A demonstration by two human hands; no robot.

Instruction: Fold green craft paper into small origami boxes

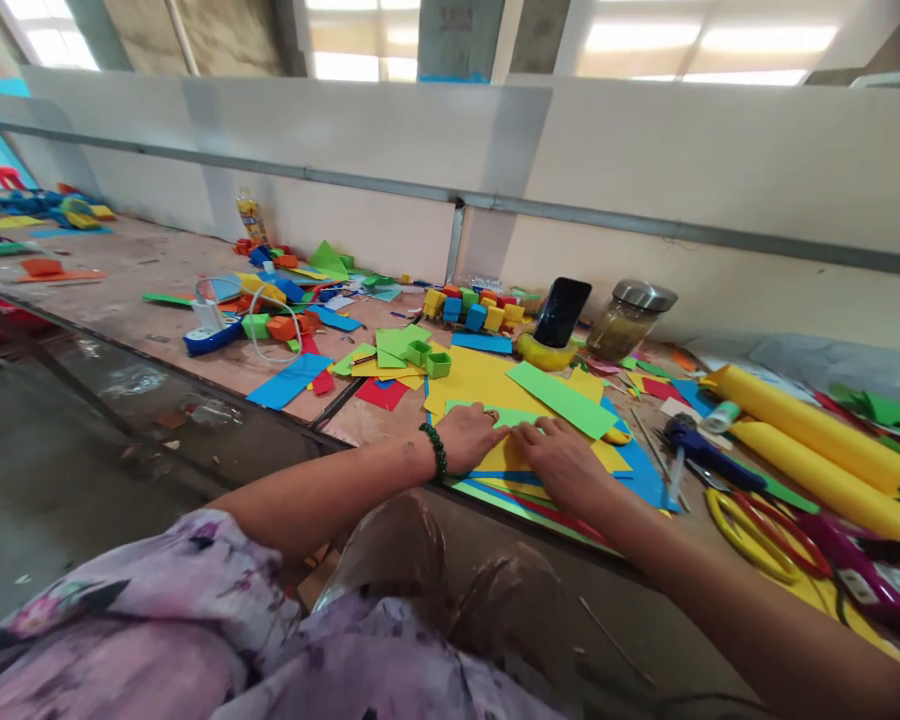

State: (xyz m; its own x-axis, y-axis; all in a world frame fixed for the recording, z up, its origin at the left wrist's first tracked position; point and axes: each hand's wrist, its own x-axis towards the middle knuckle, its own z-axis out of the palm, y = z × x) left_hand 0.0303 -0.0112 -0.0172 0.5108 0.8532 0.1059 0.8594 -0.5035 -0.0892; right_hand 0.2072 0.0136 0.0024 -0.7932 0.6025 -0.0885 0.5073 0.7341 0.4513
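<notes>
Both of my hands are at a narrow light-green paper strip [495,412] that lies on yellow sheets [472,375] near the table's front edge. My left hand [466,438], with a dark green bead bracelet at the wrist, has its fingers pressed together on the strip's left part. Close to its right, my right hand [559,455] has its fingertips together on the strip's right part. A wider light-green sheet [562,400] lies just behind my right hand. Small green folded boxes [438,364] stand at the back left of the yellow sheets.
Behind are colourful paper cubes [475,317], a phone [562,312] on a yellow stand and a glass jar [626,322]. To the right lie scissors [750,535], a blue-handled tool [709,452], yellow rolls [817,425] and a purple tool [870,575]. A white cable [259,340] lies left.
</notes>
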